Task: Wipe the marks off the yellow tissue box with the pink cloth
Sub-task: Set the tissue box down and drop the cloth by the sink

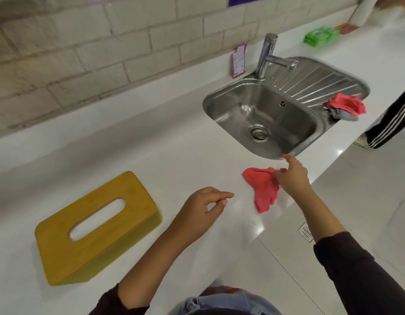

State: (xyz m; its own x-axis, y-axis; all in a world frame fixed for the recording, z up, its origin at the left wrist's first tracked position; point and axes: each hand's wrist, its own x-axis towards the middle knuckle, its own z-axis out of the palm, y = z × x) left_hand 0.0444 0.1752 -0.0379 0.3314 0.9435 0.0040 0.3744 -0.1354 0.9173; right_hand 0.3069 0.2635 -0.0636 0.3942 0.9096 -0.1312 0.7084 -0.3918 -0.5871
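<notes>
Nearest the camera, a faded blue denim garment (222, 303) shows at the bottom edge, with two dark-sleeved arms reaching out over the white table (151, 160). The left hand (202, 211) hovers with its grip released, fingers loosely curled and empty. The right hand (292, 176) pinches the crumpled pink cloth (263, 189) lying just near of the stainless steel sink (285, 105). The flat rectangular yellow tissue box with an oval slot (97, 226) sits on the near left, well apart from the cloth.
</notes>
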